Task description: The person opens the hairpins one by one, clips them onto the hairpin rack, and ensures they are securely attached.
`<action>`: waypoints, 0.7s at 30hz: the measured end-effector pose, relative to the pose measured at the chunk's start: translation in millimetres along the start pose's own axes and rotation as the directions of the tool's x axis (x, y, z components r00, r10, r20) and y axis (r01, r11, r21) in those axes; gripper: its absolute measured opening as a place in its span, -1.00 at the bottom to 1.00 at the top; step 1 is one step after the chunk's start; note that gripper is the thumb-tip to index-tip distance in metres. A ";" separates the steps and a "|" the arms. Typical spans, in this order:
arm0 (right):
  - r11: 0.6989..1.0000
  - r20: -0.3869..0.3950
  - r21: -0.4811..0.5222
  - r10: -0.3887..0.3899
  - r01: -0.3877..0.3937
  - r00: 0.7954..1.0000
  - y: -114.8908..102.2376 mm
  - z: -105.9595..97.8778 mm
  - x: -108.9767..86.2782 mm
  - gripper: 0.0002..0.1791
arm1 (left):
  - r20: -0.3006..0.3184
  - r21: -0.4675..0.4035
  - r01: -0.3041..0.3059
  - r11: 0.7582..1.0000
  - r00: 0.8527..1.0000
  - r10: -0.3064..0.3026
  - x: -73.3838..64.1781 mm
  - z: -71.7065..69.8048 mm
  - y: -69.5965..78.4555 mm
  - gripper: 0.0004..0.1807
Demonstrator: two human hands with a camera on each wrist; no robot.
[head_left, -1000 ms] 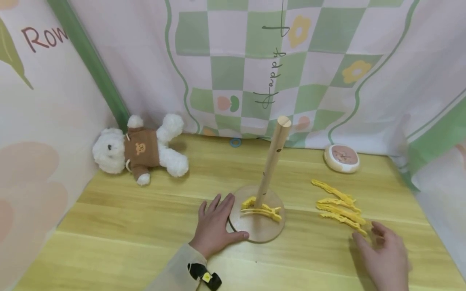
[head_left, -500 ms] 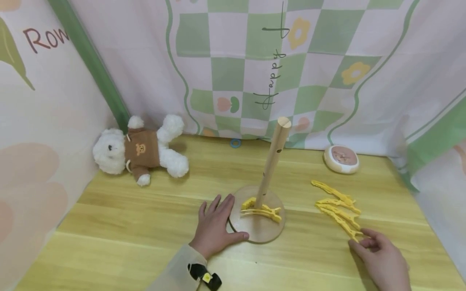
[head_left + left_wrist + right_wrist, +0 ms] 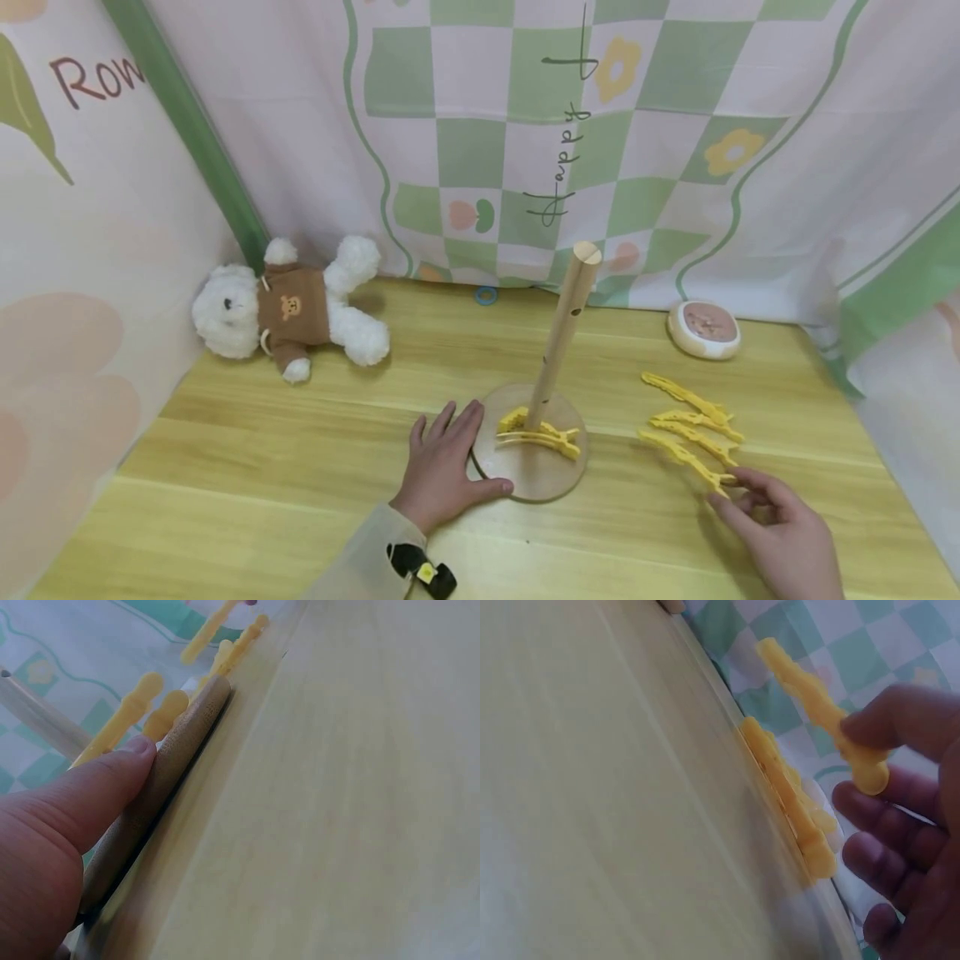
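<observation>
A checked curtain (image 3: 472,150) backs the wood-grain table (image 3: 300,442).

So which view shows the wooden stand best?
Head: the wooden stand shows nearly whole, post and round base. Left wrist gets only the base's edge and part of the post. Right wrist: at most a cut-off sliver up top, too little to identify.

Clip (image 3: 685,457) raised off the table (image 3: 615,787)
A second ago it lay unheld beside the right hand (image 3: 783,523); now the hand pinches it, shifted toward nine o'clock and apart from the other clips (image 3: 686,394).
</observation>
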State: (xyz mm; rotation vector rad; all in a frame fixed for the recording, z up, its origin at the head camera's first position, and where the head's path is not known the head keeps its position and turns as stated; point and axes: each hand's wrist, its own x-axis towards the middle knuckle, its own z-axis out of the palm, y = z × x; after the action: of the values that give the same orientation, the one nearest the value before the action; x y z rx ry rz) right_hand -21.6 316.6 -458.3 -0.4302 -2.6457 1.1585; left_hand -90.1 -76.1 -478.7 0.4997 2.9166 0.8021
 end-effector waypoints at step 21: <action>0.948 -0.112 0.033 -0.312 0.317 0.943 -37.8 12.9 -11.2 -0.61 | 0.009 -0.002 0.008 1.000 1.000 -0.008 0.4 -0.9 0.8 0.28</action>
State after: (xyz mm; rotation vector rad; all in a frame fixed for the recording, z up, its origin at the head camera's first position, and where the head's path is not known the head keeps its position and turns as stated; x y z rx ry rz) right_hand -21.9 279.5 -439.8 -0.0508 -2.4714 1.0659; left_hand -90.4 -75.7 -477.5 0.4896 2.9070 0.8001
